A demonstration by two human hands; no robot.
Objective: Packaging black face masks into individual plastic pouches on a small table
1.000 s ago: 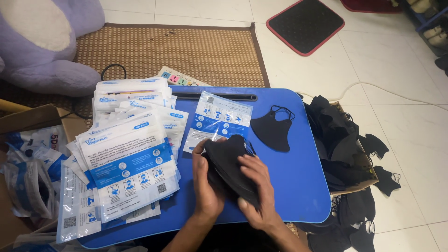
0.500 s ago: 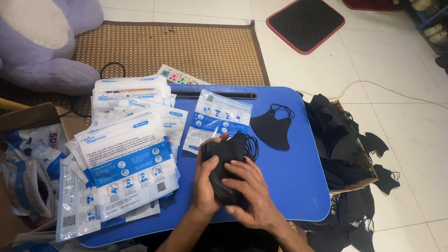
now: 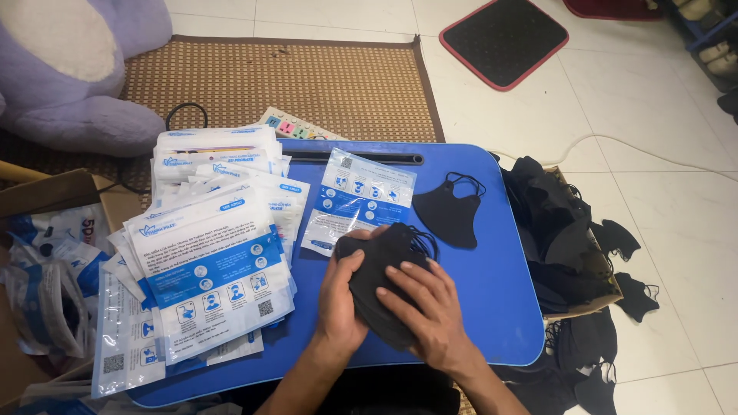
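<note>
- Landmark: the blue tray point(image 3: 492, 307), a lap table seen from above.
- A stack of black masks point(image 3: 382, 280) sits on the near middle of the tray, held between both hands. Its long axis runs from the near right to the far left of the tray; the ear loops spill out at the far end, pointing toward the tray's back edge.
- The left hand point(image 3: 338, 303) grips the left side of the stack, fingers curled closed around its edge, thumb on top.
- The right hand point(image 3: 430, 307) lies over the near right part of the stack, fingers spread and pressed flat on the top mask.
- A single black mask point(image 3: 448, 215) lies flat on the tray, just beyond and right of the stack, apart from it, loops toward the back edge.
- A clear packet point(image 3: 357, 201) with blue print lies on the tray just beyond the stack, its near corner next to the left fingers.
- A pile of packets point(image 3: 207, 261) covers the tray's left side.
- A box of black masks point(image 3: 557, 230) stands off the tray's right edge.
- A purple plush toy point(image 3: 77, 69) sits well beyond the tray's left corner, on a woven mat point(image 3: 307, 77).
</note>
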